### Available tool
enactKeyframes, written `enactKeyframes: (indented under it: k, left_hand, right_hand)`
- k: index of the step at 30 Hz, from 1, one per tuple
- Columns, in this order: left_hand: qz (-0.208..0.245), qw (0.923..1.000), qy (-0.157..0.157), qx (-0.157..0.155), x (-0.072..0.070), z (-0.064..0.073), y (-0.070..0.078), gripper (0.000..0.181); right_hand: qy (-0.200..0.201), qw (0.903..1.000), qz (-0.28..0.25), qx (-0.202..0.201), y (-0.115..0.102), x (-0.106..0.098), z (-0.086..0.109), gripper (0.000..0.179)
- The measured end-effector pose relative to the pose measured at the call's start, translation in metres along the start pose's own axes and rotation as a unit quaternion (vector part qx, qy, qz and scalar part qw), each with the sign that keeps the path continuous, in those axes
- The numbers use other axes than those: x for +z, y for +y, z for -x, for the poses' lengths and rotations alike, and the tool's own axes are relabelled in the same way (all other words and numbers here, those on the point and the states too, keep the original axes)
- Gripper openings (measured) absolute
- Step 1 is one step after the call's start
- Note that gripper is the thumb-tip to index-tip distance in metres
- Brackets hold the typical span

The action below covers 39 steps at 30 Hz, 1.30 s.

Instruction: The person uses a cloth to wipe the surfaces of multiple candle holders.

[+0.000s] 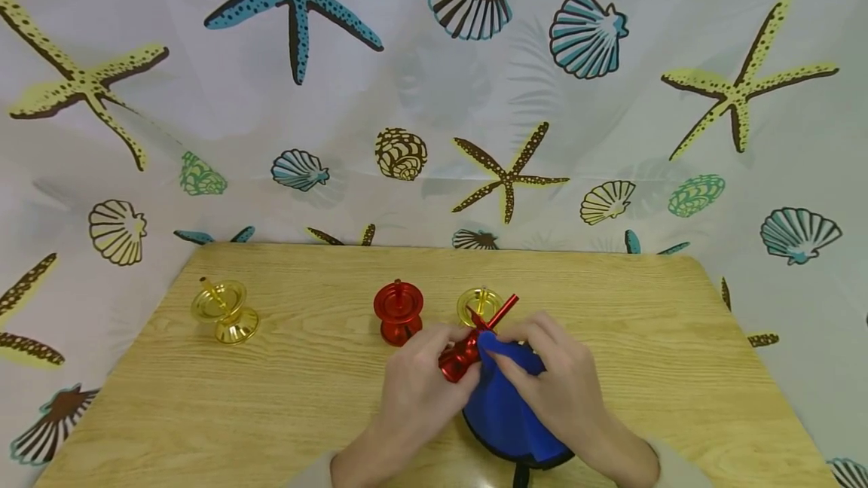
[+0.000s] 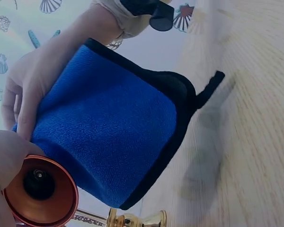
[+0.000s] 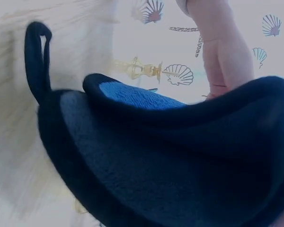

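Note:
My left hand point(image 1: 423, 382) grips a shiny red metal candle holder point(image 1: 457, 358), tilted so its spike points up to the right. In the left wrist view the hollow underside of the candle holder's base point(image 2: 61, 189) faces the camera. With thumb and fingers, my right hand point(image 1: 563, 382) pinches a blue cloth point(image 1: 505, 413) with black edging against the candle holder's upper part. The cloth hangs down below both hands, its black loop point(image 3: 35, 66) sticking out at one corner. In the right wrist view the cloth's dark folds hide most of the candle holder.
Another red candle holder point(image 1: 398, 311) stands upright on the wooden table point(image 1: 305, 398), left of the hands. Right behind the held one is a gold candle holder point(image 1: 475, 300), partly covered. A second gold one point(image 1: 230, 315) stands far left. A shell-patterned curtain point(image 1: 407, 81) hangs behind.

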State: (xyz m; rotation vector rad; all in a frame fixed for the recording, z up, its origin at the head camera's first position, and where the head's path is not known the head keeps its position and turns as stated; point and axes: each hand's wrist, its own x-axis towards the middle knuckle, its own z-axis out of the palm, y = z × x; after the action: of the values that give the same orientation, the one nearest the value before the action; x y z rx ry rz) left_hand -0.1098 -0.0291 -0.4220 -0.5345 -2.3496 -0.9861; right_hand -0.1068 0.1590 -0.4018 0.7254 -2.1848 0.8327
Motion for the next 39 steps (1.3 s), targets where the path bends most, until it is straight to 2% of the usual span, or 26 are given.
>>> enactKeyframes:
  k: [3,8,10,12,14,16,20,24,28,30,34,39]
  left_hand:
    - [0.041,0.9986,-0.008,-0.032,-0.002,-0.001,0.001,0.039]
    - [0.11,0.9894,-0.012,-0.095,-0.007,-0.003,0.004,0.036]
    - [0.132,0.985,-0.01,-0.111,-0.009,-0.005,0.005,0.035]
    - [0.146,0.9828,-0.011,-0.113,-0.011,-0.006,0.006,0.037]
    - [0.156,0.9823,-0.011,-0.104,-0.014,-0.007,0.005,0.04]
    - [0.16,0.9838,-0.01,-0.081,-0.016,-0.008,0.004,0.044]
    - [0.158,0.9873,0.005,-0.013,-0.02,-0.011,0.0,0.047]
    - [0.15,0.9872,-0.001,0.054,-0.023,-0.012,-0.004,0.046]
    - [0.152,0.9835,-0.034,0.092,-0.022,-0.008,-0.007,0.046]
    - [0.15,0.9816,-0.051,0.108,-0.021,-0.005,-0.008,0.044]
    - [0.14,0.978,-0.085,0.13,-0.018,0.0,-0.007,0.041]
    - [0.109,0.9748,-0.111,0.16,-0.015,0.002,-0.008,0.04]
  right_hand:
    - [0.013,0.9997,-0.001,-0.02,0.003,-0.001,0.004,0.04]
    - [0.028,0.9992,-0.005,-0.028,0.011,-0.001,0.011,0.044]
    - [0.031,0.9993,-0.008,-0.02,0.013,-0.001,0.015,0.044]
    - [0.034,0.9993,-0.013,-0.008,0.016,-0.002,0.019,0.045]
    - [0.033,0.9992,-0.019,0.011,0.017,-0.004,0.022,0.044]
    - [0.03,0.9987,-0.023,0.034,0.019,-0.009,0.026,0.042]
    - [0.02,0.9951,-0.025,0.093,0.024,-0.02,0.028,0.034]
    - [-0.003,0.9843,-0.054,0.168,0.031,-0.033,0.025,0.026]
    - [-0.034,0.969,-0.097,0.225,0.039,-0.043,0.021,0.016]
    - [-0.049,0.964,-0.113,0.235,0.042,-0.047,0.019,0.012]
    - [-0.095,0.9572,-0.155,0.225,0.047,-0.052,0.012,0.008]
    - [-0.171,0.9374,-0.217,0.213,0.047,-0.053,0.004,0.007]
